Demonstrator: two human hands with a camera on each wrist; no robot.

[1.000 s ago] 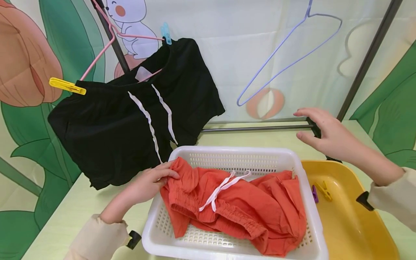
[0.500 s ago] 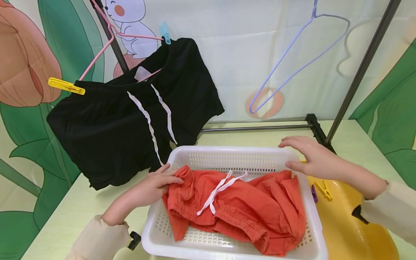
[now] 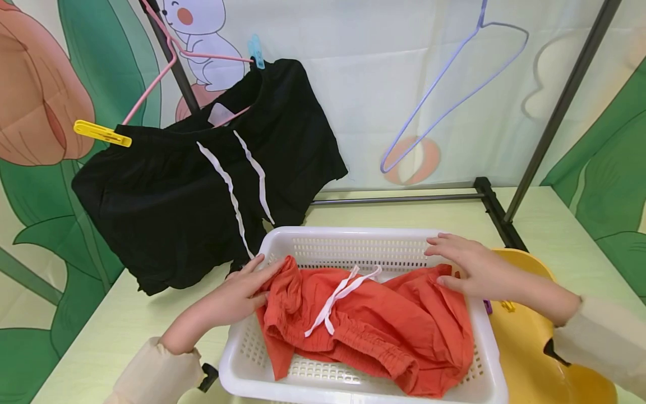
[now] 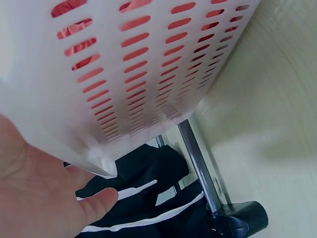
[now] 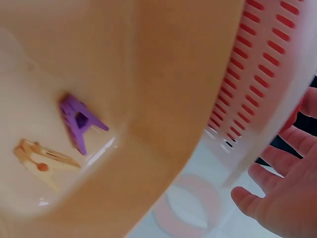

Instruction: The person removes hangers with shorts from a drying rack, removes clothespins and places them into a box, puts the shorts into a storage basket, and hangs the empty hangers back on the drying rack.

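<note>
Orange-red shorts (image 3: 373,314) with a white drawstring lie bunched in a white perforated basket (image 3: 360,233). Over the basket's left rim, my left hand (image 3: 237,297) reaches with extended fingers that touch the left end of the shorts' waistband. My right hand (image 3: 474,266) hovers at the right rim, fingers loosely bent and thumb by the shorts' right end; whether it touches the cloth I cannot tell. The left wrist view has the left hand (image 4: 39,193) beside the basket's outer wall. In the right wrist view the right hand (image 5: 287,183) has its fingers spread and holds nothing.
Black shorts (image 3: 212,196) hang from a pink hanger (image 3: 151,87) by a yellow clip (image 3: 102,133) and a blue clip (image 3: 256,51). A purple hanger (image 3: 454,106) hangs at right. A yellow tub (image 3: 530,359) contains a purple clip (image 5: 79,121) and a yellow clip (image 5: 44,158).
My right hand has come down and left from near the purple hanger to the basket's right rim. The purple hanger has swung. The shorts' left end has shifted slightly right under my left hand.
</note>
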